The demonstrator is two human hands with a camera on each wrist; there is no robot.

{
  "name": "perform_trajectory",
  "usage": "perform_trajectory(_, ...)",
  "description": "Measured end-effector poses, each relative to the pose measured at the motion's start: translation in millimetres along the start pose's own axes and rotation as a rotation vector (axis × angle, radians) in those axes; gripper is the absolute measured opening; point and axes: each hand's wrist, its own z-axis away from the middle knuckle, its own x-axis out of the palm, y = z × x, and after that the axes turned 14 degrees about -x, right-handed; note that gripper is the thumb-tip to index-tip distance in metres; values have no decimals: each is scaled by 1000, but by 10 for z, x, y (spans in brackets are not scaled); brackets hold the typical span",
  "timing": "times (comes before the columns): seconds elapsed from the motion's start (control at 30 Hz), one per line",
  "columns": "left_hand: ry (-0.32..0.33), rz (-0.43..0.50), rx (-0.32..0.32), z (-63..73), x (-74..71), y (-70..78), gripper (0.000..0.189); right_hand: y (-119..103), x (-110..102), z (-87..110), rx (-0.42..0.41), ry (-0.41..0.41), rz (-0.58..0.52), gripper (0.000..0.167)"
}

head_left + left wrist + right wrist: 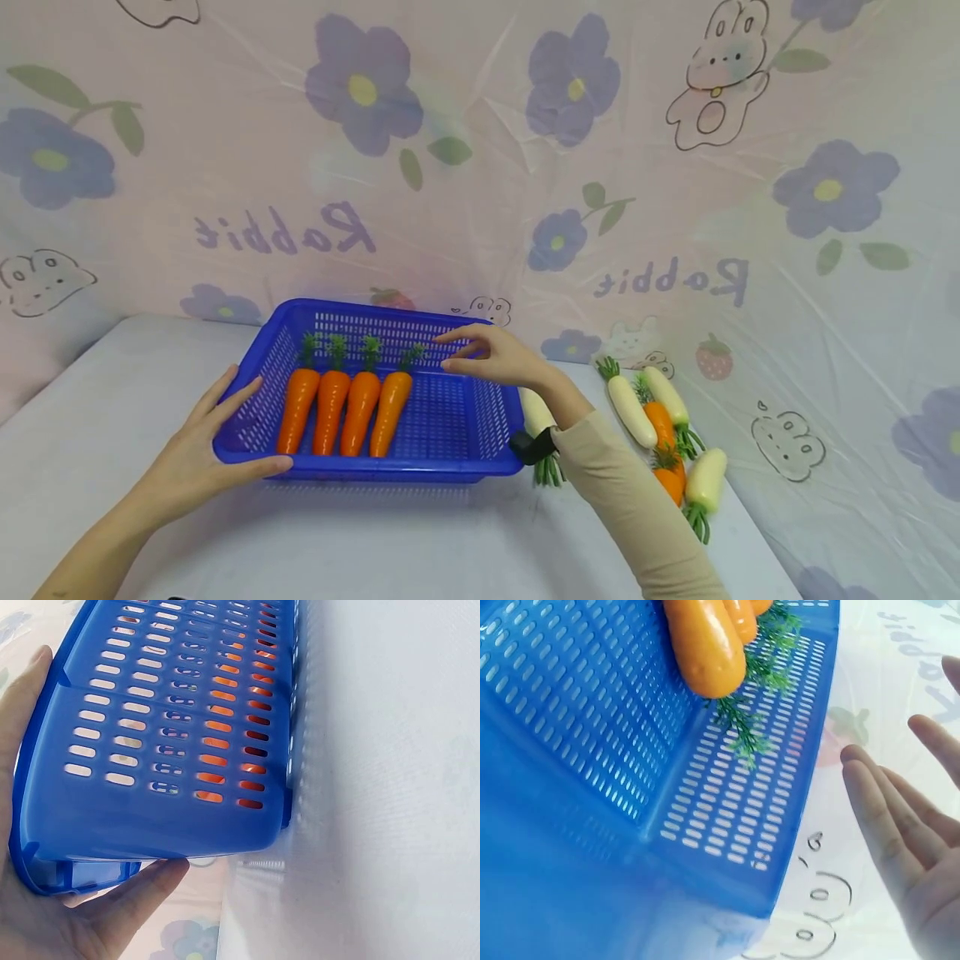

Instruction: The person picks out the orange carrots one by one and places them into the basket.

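Left grip (197, 454) holds blue basket's rim (420, 468), right grip (501, 353) above room beside carrots (362, 415).

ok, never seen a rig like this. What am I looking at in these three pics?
No robot here: just a person's two bare hands. The head picture is from a camera worn on the head, looking forward and down. The other two come from a camera on each wrist, one per hand, which is why the angles look odd.

On the white table stands a blue basket with four carrots side by side in it. To its right lie white radishes and more carrots.

The left hand grips the basket at its left end, thumb on the near rim. The right hand hangs over the basket's right part and holds nothing.
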Motion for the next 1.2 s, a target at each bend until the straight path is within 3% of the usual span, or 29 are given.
perform_trajectory(0.33,-5,-10,-6,-10,-8,-24,104,39,-46,217,-32,61,15,41)
perform_trajectory(0.57,-6,-21,-5,-17,-4,-27,104,98,-39,376,-2,92,-3,41)
perform_trajectory(1.2,-12,-27,-10,-24,1,-29,104,424,30,819,31,350,38,38)
